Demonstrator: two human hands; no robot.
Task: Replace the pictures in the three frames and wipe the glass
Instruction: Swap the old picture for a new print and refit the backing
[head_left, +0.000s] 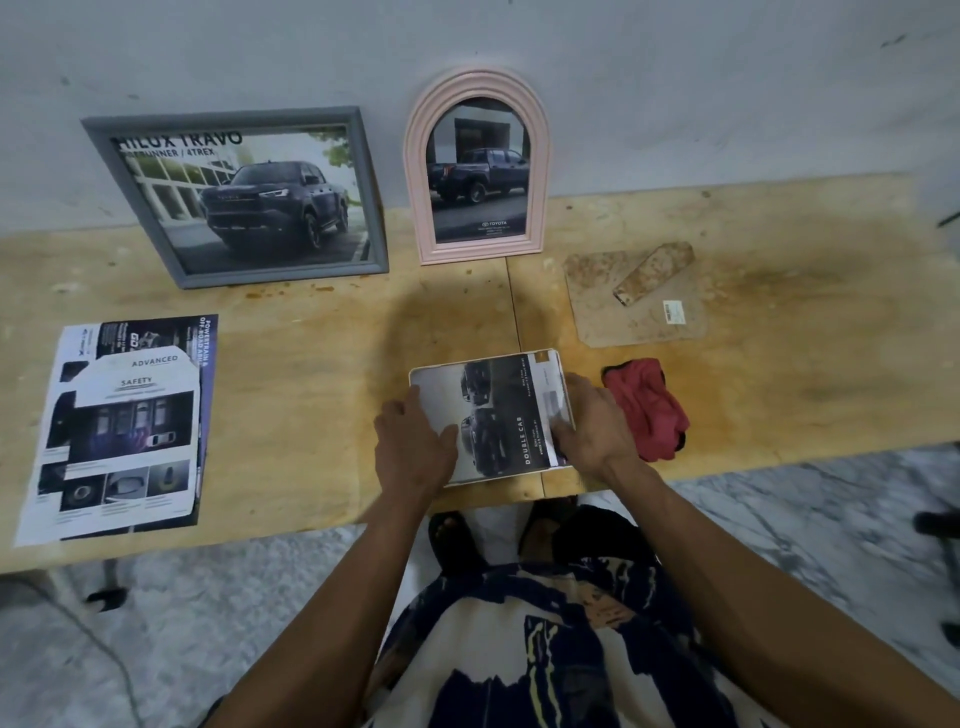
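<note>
Both hands, left (415, 441) and right (592, 431), flat-fingered on glossy round-cornered rectangular picture (493, 415), wooden table (311, 374).

Bare tabletop (311, 364) lies open mid-left; red cloth (647, 408) crowds right, leaning frames (234, 197) block far.

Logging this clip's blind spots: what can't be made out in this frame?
Head view only:
- Small white-edged frame: both hands cover its side edges; small print too blurred.
- Left hand and right hand: grip underneath hidden.
- Stained backing board: label too small.
- Black object: cut off by the right edge.
</note>
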